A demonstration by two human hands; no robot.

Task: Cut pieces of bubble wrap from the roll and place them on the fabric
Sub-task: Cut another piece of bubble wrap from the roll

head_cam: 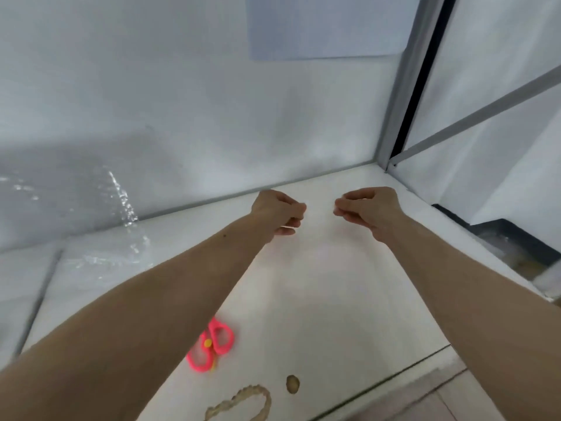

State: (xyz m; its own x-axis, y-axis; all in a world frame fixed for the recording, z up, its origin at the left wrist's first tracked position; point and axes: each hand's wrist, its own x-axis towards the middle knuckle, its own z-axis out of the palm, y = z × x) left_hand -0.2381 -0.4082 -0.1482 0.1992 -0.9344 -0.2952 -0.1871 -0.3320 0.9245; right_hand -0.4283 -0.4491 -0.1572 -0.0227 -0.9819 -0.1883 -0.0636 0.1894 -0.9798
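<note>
Both my arms reach forward over a white fabric (pixel 349 335) spread on the table. My left hand (pixel 277 212) and my right hand (pixel 368 209) are pinched shut near the far edge, a short gap between them. Each seems to grip a top corner of a faint, almost see-through bubble wrap piece (pixel 329 268) that lies down the fabric toward me; its edges are hard to make out. More bubble wrap (pixel 121 205), glinting, trails from the left against the back wall. Pink-handled scissors (pixel 212 344) lie on the fabric, partly under my left forearm.
A beaded loop (pixel 243 402) and a small brown disc (pixel 292 383) lie near the front edge. A white wall stands close behind the table, with a metal frame post (pixel 400 117) at the back right corner. A dark bin (pixel 510 241) sits beyond the right edge.
</note>
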